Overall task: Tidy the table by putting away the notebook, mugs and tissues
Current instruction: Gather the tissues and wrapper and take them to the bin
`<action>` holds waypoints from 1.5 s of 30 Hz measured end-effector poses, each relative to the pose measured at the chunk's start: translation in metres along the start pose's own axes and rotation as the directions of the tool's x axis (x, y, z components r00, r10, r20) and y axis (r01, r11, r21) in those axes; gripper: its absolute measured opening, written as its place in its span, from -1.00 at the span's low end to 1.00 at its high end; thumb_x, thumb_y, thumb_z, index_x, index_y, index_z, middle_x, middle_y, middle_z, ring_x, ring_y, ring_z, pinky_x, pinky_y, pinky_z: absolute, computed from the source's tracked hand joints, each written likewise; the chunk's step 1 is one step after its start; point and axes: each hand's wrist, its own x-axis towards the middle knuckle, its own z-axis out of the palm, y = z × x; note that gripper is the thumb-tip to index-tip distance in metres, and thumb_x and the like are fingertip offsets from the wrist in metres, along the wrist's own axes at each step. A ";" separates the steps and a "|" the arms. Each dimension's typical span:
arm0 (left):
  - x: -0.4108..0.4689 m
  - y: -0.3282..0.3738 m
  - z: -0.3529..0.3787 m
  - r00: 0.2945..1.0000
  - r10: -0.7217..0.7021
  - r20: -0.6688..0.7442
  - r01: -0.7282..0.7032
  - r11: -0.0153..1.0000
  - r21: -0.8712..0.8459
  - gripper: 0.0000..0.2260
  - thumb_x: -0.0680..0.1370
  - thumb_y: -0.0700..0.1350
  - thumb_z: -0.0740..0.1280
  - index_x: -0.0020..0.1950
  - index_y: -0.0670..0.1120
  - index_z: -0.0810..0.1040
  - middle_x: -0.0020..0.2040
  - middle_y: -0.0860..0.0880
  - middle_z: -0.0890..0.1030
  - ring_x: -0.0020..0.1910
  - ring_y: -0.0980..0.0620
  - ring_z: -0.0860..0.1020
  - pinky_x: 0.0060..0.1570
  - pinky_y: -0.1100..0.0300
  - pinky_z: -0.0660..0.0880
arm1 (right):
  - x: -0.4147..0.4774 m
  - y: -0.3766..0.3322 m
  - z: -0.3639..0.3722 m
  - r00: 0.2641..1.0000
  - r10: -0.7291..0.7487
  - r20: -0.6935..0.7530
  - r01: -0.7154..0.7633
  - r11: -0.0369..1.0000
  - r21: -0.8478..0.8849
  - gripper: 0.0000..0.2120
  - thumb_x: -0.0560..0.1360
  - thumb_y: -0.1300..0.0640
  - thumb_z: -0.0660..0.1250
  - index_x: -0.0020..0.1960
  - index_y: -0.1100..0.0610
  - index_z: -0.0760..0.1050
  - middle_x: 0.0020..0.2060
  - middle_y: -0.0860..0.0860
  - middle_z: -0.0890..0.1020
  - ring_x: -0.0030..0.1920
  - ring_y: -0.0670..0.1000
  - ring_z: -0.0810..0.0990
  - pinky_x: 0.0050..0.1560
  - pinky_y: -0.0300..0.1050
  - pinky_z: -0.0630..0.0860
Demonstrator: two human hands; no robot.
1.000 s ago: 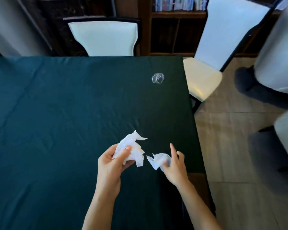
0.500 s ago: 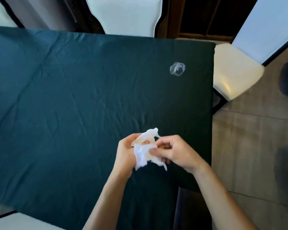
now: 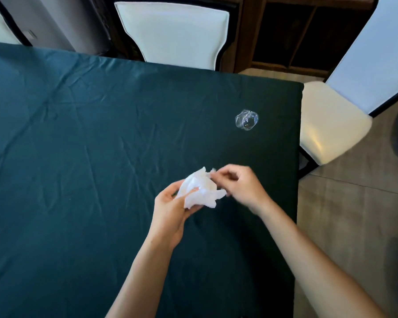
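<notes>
A crumpled bundle of white tissues sits in my left hand, held above the dark green tablecloth near the table's right side. My right hand is just right of the bundle, blurred, its fingers curled; thumb and forefinger touch the bundle's top corner. I cannot tell whether they pinch it. No notebook or mug is in view.
A small crumpled clear plastic piece lies on the cloth near the far right corner. A white-backed chair stands behind the table, another white chair at its right side over a tiled floor. A dark wooden shelf is behind.
A second ago each hand held a separate tissue wad; the right hand brought its wad to the left, and both now form one bundle in my left hand. The view tilted down.
</notes>
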 end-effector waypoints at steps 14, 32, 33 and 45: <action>0.046 0.021 -0.023 0.998 0.055 -0.034 -0.054 0.998 0.032 -0.82 0.58 -0.29 0.43 0.18 -0.19 0.69 -0.03 -0.14 0.79 -0.08 -0.06 0.76 -0.10 0.12 0.68 | 0.225 0.006 -0.072 0.870 0.251 -0.423 -0.409 0.847 -0.339 -0.21 0.53 -0.32 0.28 0.61 0.05 0.18 0.49 0.24 0.37 0.45 0.30 0.41 0.36 0.20 0.43; 0.008 0.054 -0.089 0.964 0.092 -0.250 -0.088 0.996 0.027 -0.70 0.43 -0.30 0.51 0.15 -0.22 0.62 -0.03 -0.22 0.78 -0.09 -0.18 0.77 -0.13 0.09 0.67 | -0.013 -0.112 0.101 0.960 -0.260 0.104 0.248 0.961 0.121 -0.43 0.43 0.00 0.55 0.41 -0.02 0.53 0.08 -0.03 0.66 0.02 -0.11 0.72 0.05 -0.20 0.64; -0.003 0.061 -0.097 0.963 0.110 -0.245 -0.110 0.994 0.013 -0.68 0.40 -0.28 0.48 0.15 -0.23 0.62 -0.04 -0.23 0.78 -0.13 -0.13 0.76 -0.16 0.10 0.66 | -0.025 -0.116 0.116 0.955 -0.280 0.101 0.274 0.959 0.067 -0.40 0.41 -0.07 0.54 0.42 -0.05 0.52 0.11 -0.08 0.64 0.07 -0.10 0.70 0.07 -0.20 0.64; -0.175 0.110 -0.264 0.908 0.244 -0.339 -0.331 0.917 -0.225 -0.71 0.71 -0.16 0.21 0.21 -0.24 0.69 0.05 -0.23 0.78 -0.10 -0.06 0.76 -0.08 0.10 0.61 | -0.142 -0.206 0.285 0.831 -0.497 0.248 0.523 0.851 -0.049 -0.50 0.38 -0.32 0.45 0.29 -0.28 0.53 0.04 -0.18 0.61 0.06 -0.16 0.64 0.06 -0.16 0.64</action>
